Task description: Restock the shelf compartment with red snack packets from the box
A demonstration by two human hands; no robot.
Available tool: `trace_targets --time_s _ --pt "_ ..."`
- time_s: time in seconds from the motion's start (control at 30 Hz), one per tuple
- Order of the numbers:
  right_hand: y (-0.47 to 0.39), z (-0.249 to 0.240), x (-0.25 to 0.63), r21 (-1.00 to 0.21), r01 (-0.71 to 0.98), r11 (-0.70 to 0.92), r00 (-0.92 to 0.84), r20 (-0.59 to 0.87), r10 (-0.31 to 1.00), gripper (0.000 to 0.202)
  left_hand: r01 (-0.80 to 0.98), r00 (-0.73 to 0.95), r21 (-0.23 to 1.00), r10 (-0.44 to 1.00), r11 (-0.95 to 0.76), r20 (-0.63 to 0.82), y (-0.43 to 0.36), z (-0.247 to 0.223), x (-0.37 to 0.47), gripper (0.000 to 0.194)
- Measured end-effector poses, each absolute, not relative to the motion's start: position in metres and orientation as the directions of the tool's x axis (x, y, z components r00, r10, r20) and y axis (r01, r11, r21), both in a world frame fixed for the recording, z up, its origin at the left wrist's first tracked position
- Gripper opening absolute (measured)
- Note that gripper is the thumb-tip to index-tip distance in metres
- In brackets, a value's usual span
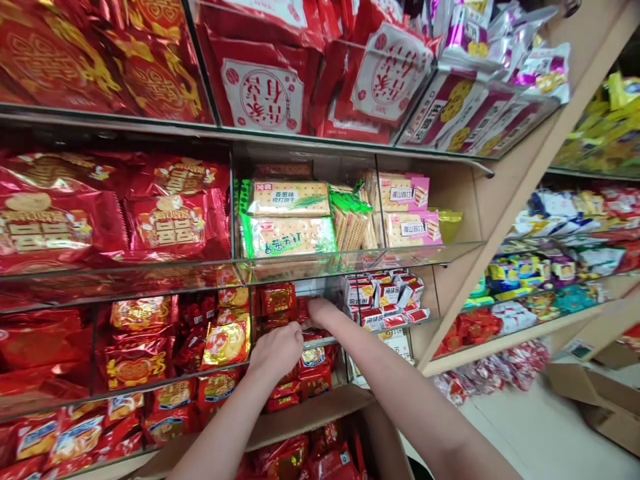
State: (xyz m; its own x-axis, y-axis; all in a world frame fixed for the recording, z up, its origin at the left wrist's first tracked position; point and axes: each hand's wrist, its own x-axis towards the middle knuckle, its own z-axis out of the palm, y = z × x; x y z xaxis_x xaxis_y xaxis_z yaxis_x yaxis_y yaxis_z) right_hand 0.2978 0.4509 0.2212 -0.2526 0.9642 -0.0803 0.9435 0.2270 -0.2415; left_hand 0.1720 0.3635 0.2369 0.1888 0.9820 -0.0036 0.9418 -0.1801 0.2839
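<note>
My left hand (281, 348) is at the front edge of a lower glass shelf bin, its fingers curled. Whatever it grips is hidden from view. My right hand (323, 313) reaches over that edge into the same bin, close beside the left, with its fingers bent down. A red packet (303, 311) lies right against its fingertips; whether the fingers grip it is hidden. Further left in the bin are red and gold snack packets (278, 298). Under my forearms stands an open cardboard box (320, 415), with red snack packets (287, 457) inside.
Cracker packs (295, 237) fill the shelf above. Small red-and-white packets (385, 293) sit in the bin to the right. A slanting wooden panel (530, 180) bounds the shelves. Another cardboard box (595, 400) is on the floor at right. Glass edges (310, 259) run across.
</note>
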Motion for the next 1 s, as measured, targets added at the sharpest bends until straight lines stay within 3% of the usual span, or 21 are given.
trace_targets --time_s 0.13,0.27,0.4,0.53,0.63,0.77,1.0 --pt "0.435 0.229 0.298 -0.337 0.917 0.216 -0.249 -0.058 0.967 0.025 0.934 0.197 0.304 0.980 -0.186 -0.006 0.362 0.238 0.172 0.035" --pt "0.422 0.239 0.312 -0.519 0.839 0.165 -0.160 0.055 0.986 0.027 0.925 0.100 0.364 0.994 -0.109 0.044 0.364 0.238 0.174 0.047" --pt "0.405 0.240 0.325 -0.744 0.649 0.162 -0.138 0.094 0.986 0.030 0.885 0.025 0.461 0.994 -0.070 0.103 0.371 0.236 0.176 0.067" --pt "0.393 0.232 0.328 -0.904 0.406 0.133 -0.208 0.051 0.977 0.032 0.847 0.011 0.526 0.991 -0.080 0.132 0.374 0.231 0.173 0.056" --pt "0.394 0.223 0.329 -0.945 0.311 0.102 -0.206 0.038 0.978 0.029 0.834 0.011 0.543 0.985 -0.104 0.171 0.374 0.228 0.171 0.045" --pt "0.398 0.214 0.331 -0.944 0.303 0.131 -0.181 0.078 0.980 0.023 0.840 -0.028 0.538 0.985 -0.069 0.170 0.373 0.228 0.170 0.040" --pt "0.414 0.223 0.321 -0.847 0.520 0.112 -0.156 0.035 0.987 0.025 0.888 -0.080 0.459 0.978 -0.018 0.192 0.366 0.237 0.177 0.048"
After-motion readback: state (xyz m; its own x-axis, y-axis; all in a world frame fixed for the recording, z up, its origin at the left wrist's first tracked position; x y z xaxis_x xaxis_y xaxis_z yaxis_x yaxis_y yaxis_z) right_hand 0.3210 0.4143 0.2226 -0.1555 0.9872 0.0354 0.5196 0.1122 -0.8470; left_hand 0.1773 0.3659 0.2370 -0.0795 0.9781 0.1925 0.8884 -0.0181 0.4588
